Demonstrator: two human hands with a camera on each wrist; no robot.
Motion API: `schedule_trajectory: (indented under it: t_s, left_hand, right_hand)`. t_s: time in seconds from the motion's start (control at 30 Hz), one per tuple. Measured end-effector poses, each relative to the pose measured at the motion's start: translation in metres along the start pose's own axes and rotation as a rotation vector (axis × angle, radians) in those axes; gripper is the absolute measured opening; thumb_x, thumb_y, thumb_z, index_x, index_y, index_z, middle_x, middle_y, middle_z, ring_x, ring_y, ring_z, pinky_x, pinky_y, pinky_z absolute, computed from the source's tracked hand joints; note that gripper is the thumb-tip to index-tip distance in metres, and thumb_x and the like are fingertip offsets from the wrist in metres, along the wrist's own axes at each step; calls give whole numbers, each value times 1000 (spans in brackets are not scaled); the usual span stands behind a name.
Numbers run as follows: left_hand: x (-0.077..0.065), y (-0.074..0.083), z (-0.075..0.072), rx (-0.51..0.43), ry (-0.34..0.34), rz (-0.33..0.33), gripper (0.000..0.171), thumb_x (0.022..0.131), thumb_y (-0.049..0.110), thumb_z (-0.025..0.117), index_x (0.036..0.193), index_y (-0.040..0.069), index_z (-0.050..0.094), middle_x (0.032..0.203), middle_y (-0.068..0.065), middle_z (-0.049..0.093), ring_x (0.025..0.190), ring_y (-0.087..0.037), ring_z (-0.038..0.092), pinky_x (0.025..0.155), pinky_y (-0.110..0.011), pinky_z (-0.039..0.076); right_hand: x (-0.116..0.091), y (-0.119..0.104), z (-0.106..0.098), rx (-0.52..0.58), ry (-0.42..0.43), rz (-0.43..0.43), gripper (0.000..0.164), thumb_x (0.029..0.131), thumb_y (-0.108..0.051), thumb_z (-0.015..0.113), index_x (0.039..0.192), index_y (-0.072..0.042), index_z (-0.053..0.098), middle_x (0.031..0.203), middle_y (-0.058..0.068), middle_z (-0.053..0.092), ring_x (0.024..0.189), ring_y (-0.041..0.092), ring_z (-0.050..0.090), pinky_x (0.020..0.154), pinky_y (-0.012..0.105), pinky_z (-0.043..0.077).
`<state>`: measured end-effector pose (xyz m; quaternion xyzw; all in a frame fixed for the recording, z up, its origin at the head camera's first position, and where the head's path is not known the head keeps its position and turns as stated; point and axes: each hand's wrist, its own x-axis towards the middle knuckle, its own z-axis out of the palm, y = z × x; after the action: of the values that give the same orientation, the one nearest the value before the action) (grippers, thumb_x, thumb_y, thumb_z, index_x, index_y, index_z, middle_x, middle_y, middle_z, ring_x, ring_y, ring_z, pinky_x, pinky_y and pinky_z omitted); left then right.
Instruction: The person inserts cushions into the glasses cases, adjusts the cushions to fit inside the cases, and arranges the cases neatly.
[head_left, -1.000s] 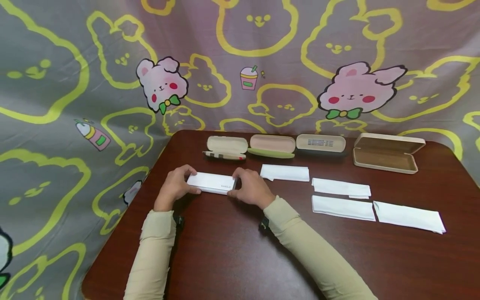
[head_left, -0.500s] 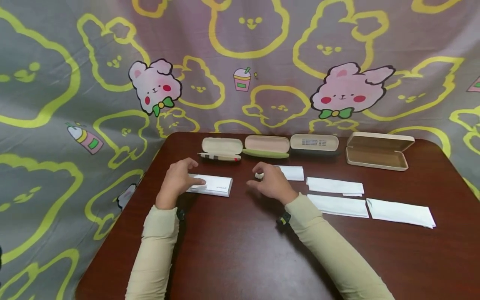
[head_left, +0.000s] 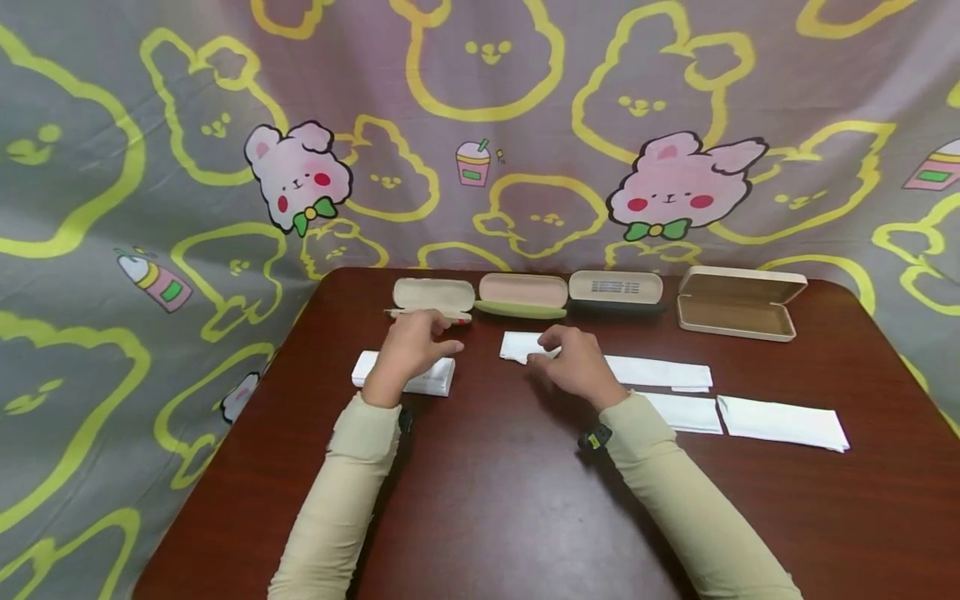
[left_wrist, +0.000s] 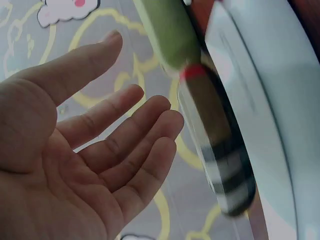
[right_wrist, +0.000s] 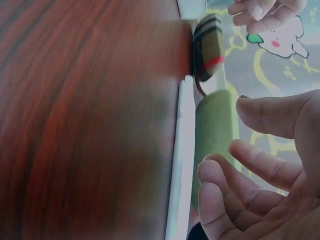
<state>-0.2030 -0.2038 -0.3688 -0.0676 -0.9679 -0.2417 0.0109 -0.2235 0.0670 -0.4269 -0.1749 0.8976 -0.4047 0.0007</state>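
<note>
My left hand (head_left: 408, 354) is over the closed white glasses case (head_left: 431, 381), covering part of it in the head view. In the left wrist view its fingers are loosely bent with nothing between them, and the white case (left_wrist: 272, 100) stands large at the right. My right hand (head_left: 579, 367) hovers at a folded white cloth (head_left: 517, 345), overlapping its right end. Seen from the right wrist, the thumb and fingers (right_wrist: 212, 210) are apart and hold nothing; the cloth (right_wrist: 181, 165) shows edge-on beside them. Both wrists wear a small dark device.
Along the back stand a checked case (head_left: 433, 295), a green case (head_left: 522, 310), a dark case with a printed lid (head_left: 615, 287) and a beige case (head_left: 737, 317), all with lids up. More folded cloths (head_left: 783, 423) lie at the right. A patterned curtain (head_left: 540, 100) hangs behind the table.
Both hands have let go of the white case. The right hand has moved right to the cloths; the left hand has lifted and moved rightward over the case. The head view has shifted slightly.
</note>
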Motion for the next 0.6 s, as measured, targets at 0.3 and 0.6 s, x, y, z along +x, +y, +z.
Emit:
schedule_trajectory:
  t_s: [0.3, 0.6]
  left_hand:
    - [16, 28, 28, 22, -65, -3, 35, 89, 27, 79, 113, 1, 72, 108, -10, 71, 100, -28, 66, 86, -43, 51]
    - [33, 41, 52, 68, -98, -31, 33, 91, 26, 77, 115, 4, 72, 115, -11, 70, 104, -30, 66, 86, -44, 52]
  right_hand:
    - [-5, 18, -18, -60, 40, 17, 31, 90, -20, 75, 110, 3, 71, 102, 16, 70, 84, 26, 72, 79, 46, 54]
    - [-5, 42, -32, -127, 96, 43, 26, 89, -17, 74, 105, 3, 73, 93, 14, 71, 88, 31, 66, 82, 49, 49]
